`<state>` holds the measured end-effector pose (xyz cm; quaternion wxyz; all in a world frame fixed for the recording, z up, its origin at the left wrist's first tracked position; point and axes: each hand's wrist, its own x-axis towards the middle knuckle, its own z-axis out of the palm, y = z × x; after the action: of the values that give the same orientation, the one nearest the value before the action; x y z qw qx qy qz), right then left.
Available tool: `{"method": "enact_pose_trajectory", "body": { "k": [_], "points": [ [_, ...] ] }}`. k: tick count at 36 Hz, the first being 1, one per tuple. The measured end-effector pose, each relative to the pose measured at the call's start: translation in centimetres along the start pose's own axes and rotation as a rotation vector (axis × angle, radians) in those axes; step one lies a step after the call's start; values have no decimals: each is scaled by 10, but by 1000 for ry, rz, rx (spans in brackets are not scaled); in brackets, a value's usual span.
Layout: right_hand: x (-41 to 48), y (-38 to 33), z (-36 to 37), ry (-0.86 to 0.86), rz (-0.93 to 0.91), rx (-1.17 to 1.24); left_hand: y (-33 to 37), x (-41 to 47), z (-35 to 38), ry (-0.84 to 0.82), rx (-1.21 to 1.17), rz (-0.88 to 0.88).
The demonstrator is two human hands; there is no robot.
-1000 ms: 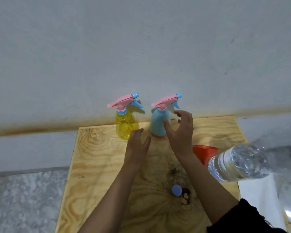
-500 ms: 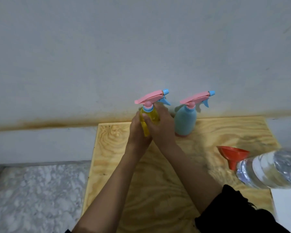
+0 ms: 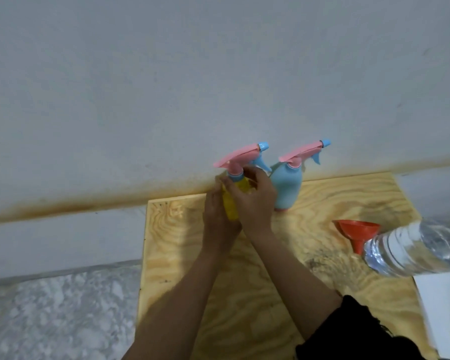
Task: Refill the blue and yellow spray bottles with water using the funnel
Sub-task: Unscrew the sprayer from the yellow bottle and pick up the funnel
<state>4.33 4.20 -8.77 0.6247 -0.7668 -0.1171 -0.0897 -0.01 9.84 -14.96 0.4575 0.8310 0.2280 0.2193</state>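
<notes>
The yellow spray bottle (image 3: 230, 203) stands at the back of the plywood board (image 3: 322, 203), its pink and blue trigger head on top. My left hand (image 3: 216, 216) wraps its body from the left. My right hand (image 3: 255, 198) grips it just below the blue collar. The blue spray bottle (image 3: 287, 188) stands upright right beside them, untouched. An orange funnel (image 3: 357, 231) sits wide end up at the right. A clear water bottle (image 3: 413, 245) pokes in from the right edge, partly covering the funnel's spout.
A grey wall with a rusty stain line rises directly behind the board. Speckled floor (image 3: 57, 307) lies to the left, below the board's edge. Something white (image 3: 444, 302) lies under the water bottle at the right. My black sleeve fills the lower right.
Both hands went from hovering near the blue bottle to closing on the yellow one, where they stay. The view has shifted left, so the small blue cap seen earlier is out of sight.
</notes>
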Motion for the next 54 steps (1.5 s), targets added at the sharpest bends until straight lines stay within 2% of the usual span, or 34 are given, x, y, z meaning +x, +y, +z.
{"method": "enact_pose_trajectory", "body": {
  "k": [8, 13, 20, 23, 25, 31, 33, 37, 39, 42, 44, 46, 49, 54],
  "points": [
    [-2, -11, -31, 19, -44, -68, 28, -44, -17, -40, 1, 149],
    [-11, -15, -59, -7, -45, -59, 40, -66, -14, -69, 24, 180],
    [-16, -26, -116, -444, 181, 273, 68, -98, -22, -274, -143, 122],
    [-20, -30, -131, -542, 296, 339, 76, -110, -23, -308, -161, 99],
    [-25, -35, -135, -506, 350, 322, 82, -118, -23, -315, -171, 89],
    [-40, -45, -142, -200, 391, 342, 96, -135, -20, -321, -187, 73],
    [-41, -42, -148, -257, 412, 422, 99, -139, -20, -317, -188, 77],
    [-41, -36, -162, -519, 450, 741, 99, -147, -18, -310, -190, 63],
    [-43, -37, -164, -505, 437, 694, 99, -150, -16, -313, -175, 58],
    [-47, -41, -162, -318, 415, 505, 102, -152, -13, -297, -176, 62],
    [-49, -44, -162, -239, 420, 488, 106, -153, -11, -283, -191, 59],
    [-49, -45, -165, -276, 408, 516, 110, -154, -9, -269, -224, 42],
    [-49, -45, -172, -426, 381, 524, 111, -155, -8, -263, -230, 38],
    [-48, -47, -170, -430, 364, 470, 110, -156, -8, -258, -213, 44]
  ]
}}
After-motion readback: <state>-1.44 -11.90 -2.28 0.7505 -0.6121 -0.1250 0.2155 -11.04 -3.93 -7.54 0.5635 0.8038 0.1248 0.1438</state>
